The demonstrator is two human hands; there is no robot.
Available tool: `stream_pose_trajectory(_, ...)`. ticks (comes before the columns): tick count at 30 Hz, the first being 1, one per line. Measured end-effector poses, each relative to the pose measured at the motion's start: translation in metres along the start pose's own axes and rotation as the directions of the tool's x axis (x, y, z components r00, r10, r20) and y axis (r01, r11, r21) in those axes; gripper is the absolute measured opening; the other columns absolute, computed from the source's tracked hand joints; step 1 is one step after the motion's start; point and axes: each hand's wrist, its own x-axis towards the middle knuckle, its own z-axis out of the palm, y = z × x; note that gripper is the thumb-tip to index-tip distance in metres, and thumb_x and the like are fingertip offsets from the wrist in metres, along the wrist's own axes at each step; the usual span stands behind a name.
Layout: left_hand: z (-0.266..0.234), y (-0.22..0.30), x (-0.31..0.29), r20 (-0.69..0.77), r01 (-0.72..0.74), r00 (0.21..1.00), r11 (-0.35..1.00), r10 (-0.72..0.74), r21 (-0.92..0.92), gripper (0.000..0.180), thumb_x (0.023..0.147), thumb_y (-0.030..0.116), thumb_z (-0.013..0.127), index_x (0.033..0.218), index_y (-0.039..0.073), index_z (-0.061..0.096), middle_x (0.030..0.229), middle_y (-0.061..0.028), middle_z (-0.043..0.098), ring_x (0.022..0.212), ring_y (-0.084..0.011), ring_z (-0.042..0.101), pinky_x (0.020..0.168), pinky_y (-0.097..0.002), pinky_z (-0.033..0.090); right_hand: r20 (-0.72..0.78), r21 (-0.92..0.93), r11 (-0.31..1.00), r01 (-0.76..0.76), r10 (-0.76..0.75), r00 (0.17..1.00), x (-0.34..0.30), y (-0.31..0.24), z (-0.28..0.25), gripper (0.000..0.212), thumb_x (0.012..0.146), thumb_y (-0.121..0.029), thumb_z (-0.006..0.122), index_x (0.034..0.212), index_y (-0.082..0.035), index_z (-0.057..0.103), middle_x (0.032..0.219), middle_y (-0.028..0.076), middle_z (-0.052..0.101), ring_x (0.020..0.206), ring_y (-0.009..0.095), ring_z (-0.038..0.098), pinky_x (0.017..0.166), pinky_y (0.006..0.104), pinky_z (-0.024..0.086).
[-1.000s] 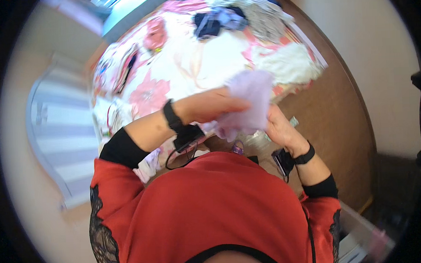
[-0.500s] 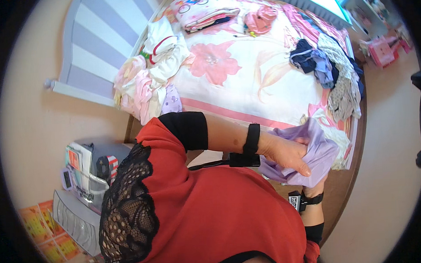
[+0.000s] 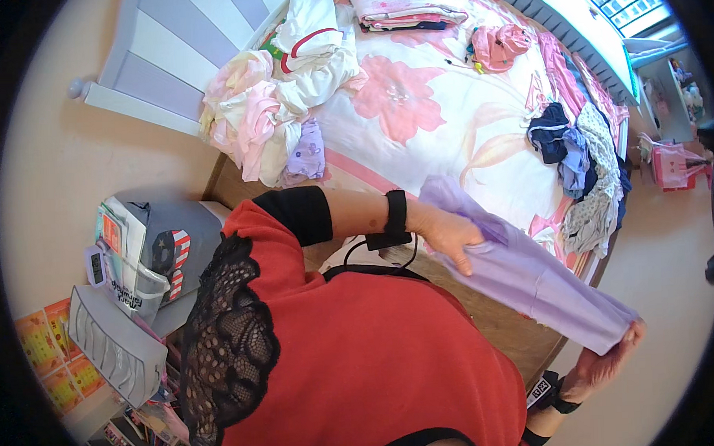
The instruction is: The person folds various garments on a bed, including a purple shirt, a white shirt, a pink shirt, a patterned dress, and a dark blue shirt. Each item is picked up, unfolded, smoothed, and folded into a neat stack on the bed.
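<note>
While left grip (image 3: 450,235) pinches lavender cloth (image 3: 536,283), right grip (image 3: 602,368) seems clamped on lower end.

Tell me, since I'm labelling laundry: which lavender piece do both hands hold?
The plain lavender garment, stretched between the left hand and right hand; the other lavender piece, patterned, lies against the pink and white clothes.

The person's left hand (image 3: 445,230) is clenched in a grip, thumb (image 3: 461,260) below the fingers (image 3: 471,235), the left forearm (image 3: 358,214) stretching back leftward from them. Well apart, to those fingers' lower right, the right hand (image 3: 602,368) also grips, its wrist (image 3: 569,399) lower than its fingertips (image 3: 635,332).
</note>
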Motion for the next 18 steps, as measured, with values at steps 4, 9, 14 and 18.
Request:
stream_pose_trajectory(4,-0.019,-0.038,-0.015,0.087,0.128,0.985,0.973,-0.147,0.194,0.042,0.079,0.036,0.065,0.089,-0.005,0.069,0.077,-0.0229,0.068,0.069,-0.0344,0.064,0.067,-0.0442,0.050,-0.168,-0.216,0.959,0.182,-0.220,0.961,0.013,-0.034,0.027,0.026,0.101,-0.022,0.055,0.121,-0.005,0.054,0.122,0.009,0.058,0.118,0.023,0.055,0.103,0.0445,0.046)
stream_pose_trajectory(9,-0.075,-0.069,-0.051,-0.125,0.121,0.991,0.644,-0.040,0.755,0.023,0.076,0.027,0.067,0.082,0.005,0.067,0.080,-0.0096,0.065,0.086,-0.0284,0.063,0.077,-0.0439,0.048,-0.271,-0.495,0.845,0.202,-0.371,0.888,0.037,-0.046,0.015,0.032,0.102,-0.018,0.054,0.130,-0.002,0.055,0.127,0.009,0.058,0.117,0.020,0.056,0.102,0.0382,0.047)
stream_pose_trajectory(14,-0.155,-0.038,-0.098,-0.312,0.249,0.879,0.212,0.360,0.945,0.012,0.077,0.022,0.060,0.070,0.013,0.057,0.082,-0.0083,0.055,0.091,-0.0272,0.054,0.085,-0.0441,0.042,-0.280,-0.420,0.899,-0.124,0.002,0.960,0.087,0.018,-0.022,0.027,0.101,-0.010,0.056,0.125,0.000,0.061,0.121,0.008,0.064,0.107,0.015,0.060,0.094,0.0313,0.049)
stream_pose_trajectory(18,-0.217,0.002,-0.148,-0.388,0.461,0.742,0.003,0.547,0.887,0.023,0.079,0.012,0.065,0.102,0.014,0.066,0.080,-0.0053,0.059,0.086,-0.0252,0.057,0.080,-0.0393,0.044,-0.213,-0.332,0.916,-0.226,0.161,0.964,0.114,0.062,0.004,0.024,0.102,-0.011,0.054,0.122,0.000,0.062,0.118,0.008,0.065,0.100,0.015,0.061,0.082,0.0286,0.050)
